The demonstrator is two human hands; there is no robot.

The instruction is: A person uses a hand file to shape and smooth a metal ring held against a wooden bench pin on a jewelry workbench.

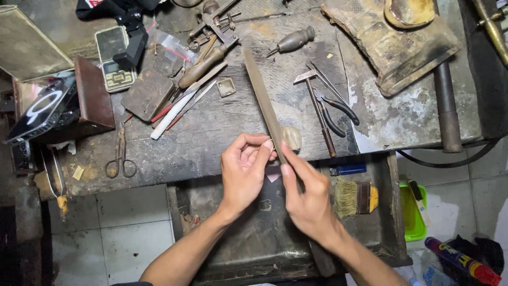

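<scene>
Left hand is coming up from 7 o'clock, forearm angled, fingers curled in tight and pinching a small ring between thumb and fingertips. Right hand is coming in from 5 o'clock, fingers closed round the near end of a long flat file, index finger lying straight along the blade. File is running away toward 12 o'clock, its lower part touching the ring right at the bench edge, beside a pale wooden peg.

Both hands are hovering over an open metal drawer under a worn, stained workbench. Brush and blue lighter are lying in the drawer at 3 o'clock of the right hand. On the bench: small hammer and black-handled pliers at 1 o'clock, scissors at 9 o'clock, pocket scale at 10 o'clock. Floor is showing pale tiles; green tray is sitting at 3 o'clock.
</scene>
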